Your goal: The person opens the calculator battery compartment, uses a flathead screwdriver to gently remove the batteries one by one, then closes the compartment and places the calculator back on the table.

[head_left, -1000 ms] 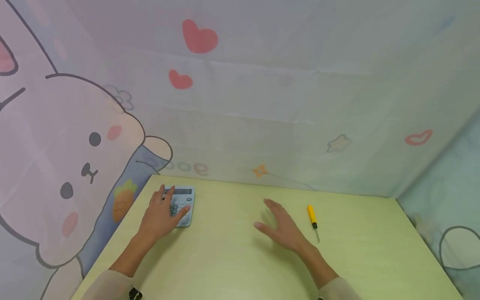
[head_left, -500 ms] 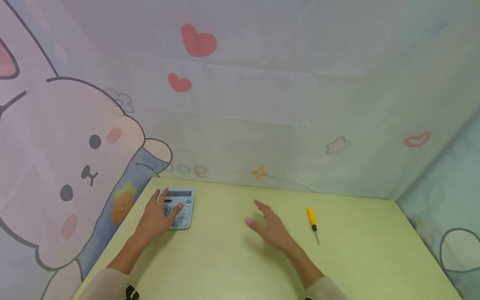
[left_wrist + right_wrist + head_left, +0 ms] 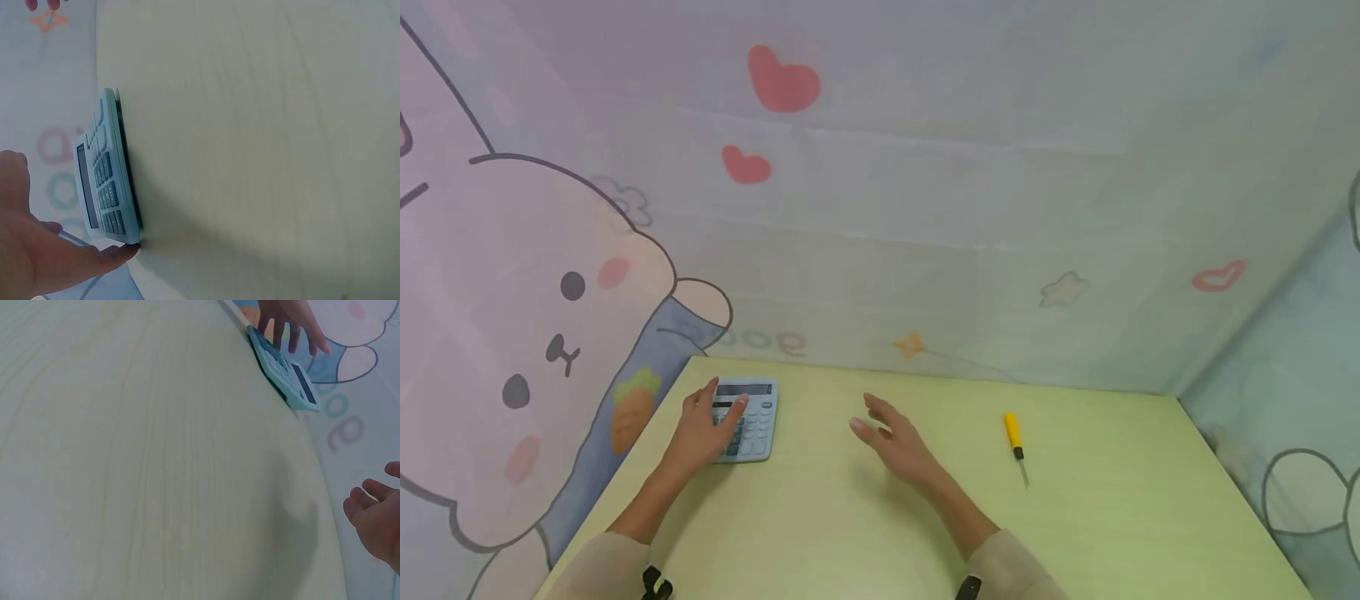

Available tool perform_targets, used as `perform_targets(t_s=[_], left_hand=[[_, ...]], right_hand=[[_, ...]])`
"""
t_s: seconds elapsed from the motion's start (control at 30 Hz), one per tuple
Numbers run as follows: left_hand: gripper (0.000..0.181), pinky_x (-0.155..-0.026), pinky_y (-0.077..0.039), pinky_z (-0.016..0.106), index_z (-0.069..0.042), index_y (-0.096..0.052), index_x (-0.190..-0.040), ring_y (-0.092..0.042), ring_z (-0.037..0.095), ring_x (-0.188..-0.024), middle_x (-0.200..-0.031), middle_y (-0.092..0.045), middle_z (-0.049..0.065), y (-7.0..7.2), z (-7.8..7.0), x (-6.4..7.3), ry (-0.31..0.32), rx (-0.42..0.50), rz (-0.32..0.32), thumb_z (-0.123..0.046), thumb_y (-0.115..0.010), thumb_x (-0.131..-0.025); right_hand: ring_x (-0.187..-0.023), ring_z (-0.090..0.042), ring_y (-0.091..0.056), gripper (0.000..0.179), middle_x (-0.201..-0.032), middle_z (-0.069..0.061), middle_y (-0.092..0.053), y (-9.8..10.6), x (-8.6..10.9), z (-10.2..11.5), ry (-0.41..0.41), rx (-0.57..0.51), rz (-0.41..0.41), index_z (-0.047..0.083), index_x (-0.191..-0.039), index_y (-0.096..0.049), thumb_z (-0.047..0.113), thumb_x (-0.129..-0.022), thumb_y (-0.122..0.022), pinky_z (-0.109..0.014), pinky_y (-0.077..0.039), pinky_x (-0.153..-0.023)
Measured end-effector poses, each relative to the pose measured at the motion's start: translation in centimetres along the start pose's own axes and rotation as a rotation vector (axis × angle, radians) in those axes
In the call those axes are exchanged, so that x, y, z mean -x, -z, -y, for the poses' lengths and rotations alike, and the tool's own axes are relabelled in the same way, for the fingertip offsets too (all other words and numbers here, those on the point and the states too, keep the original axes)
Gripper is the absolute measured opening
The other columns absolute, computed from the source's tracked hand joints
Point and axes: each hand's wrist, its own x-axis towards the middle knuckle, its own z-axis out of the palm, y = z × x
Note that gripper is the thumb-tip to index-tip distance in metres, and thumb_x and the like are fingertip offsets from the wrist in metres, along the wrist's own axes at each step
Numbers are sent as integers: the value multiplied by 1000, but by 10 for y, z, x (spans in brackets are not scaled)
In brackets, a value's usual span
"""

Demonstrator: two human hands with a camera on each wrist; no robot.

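Observation:
A light blue calculator (image 3: 752, 429) lies on the table near its back left corner. My left hand (image 3: 696, 429) is at its left side, thumb over the keys and relaxed fingers along the left edge. In the left wrist view, a fingertip (image 3: 128, 252) is right at the near corner of the calculator (image 3: 109, 181), while the thumb stands above it. My right hand (image 3: 901, 446) hovers over the middle of the table with loosely bent fingers and nothing in it; its shadow falls below. A screwdriver (image 3: 1015, 442) with a yellow handle lies to its right.
The pale yellow-green table (image 3: 850, 533) meets a printed cloth backdrop (image 3: 925, 167) along its back edge. A cartoon rabbit (image 3: 550, 317) is printed on the left part of that cloth. Another cloth (image 3: 1292, 400) hangs along the right side.
My right hand has moved left, away from the screwdriver and towards the calculator. My left hand has shifted slightly left over the calculator, uncovering more keys. The head view has turned a little.

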Motion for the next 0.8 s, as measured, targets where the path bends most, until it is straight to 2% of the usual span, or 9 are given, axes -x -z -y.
perform_targets(t_s=[0.3,0.53,0.8], left_hand=[[93,-116,-28,71,10,-12,-165,-29,61,-147,-159,-27,45,-3,5,-10,31,1,-24,-62,-36,-111],[96,-115,-29,71,9,-9,-166,-33,61,-144,-157,-32,44,0,7,-11,80,32,-28,-64,-35,-109],[98,-119,-26,67,9,-5,-165,-30,58,-148,-159,-31,41,-1,3,-11,169,89,-51,-66,-32,-109]], right_hand=[[-150,-33,-43,70,-162,-12,-46,-27,-16,10,-43,-104,2,8,-162,-41,51,-109,-56,-57,-34,-120],[-152,-35,-39,73,-164,-19,-41,-50,-20,9,-105,-356,33,4,-162,-39,53,-109,-52,-55,-29,-124],[-153,-38,-37,81,-165,-23,-37,-73,-29,3,-191,-571,28,0,-163,-34,58,-109,-48,-53,-28,-125]])
